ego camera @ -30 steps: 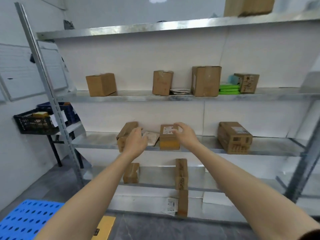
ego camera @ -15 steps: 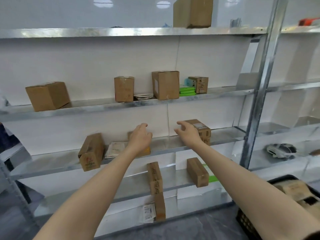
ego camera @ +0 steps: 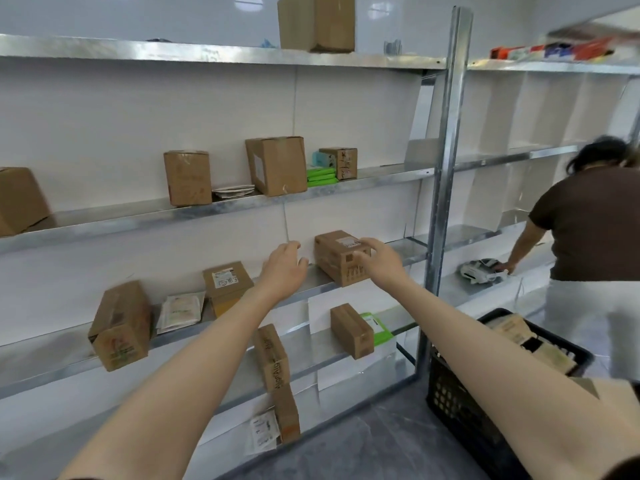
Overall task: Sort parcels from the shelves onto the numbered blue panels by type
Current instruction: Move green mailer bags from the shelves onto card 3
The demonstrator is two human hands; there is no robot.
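Head view: stretched both arms toward the labelled box on the middle shelf; spread right hand over its near top corner, held left hand open, just beside, gripping nothing.

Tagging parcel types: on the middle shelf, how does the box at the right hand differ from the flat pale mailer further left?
The cardboard box is brown and blocky; the mailer is pale, thin and flat. The right hand is at the box's top corner; no hand touches the mailer. The box shows a white shipping label; the mailer's print is too blurred to read. Both lie on the same metal shelf.
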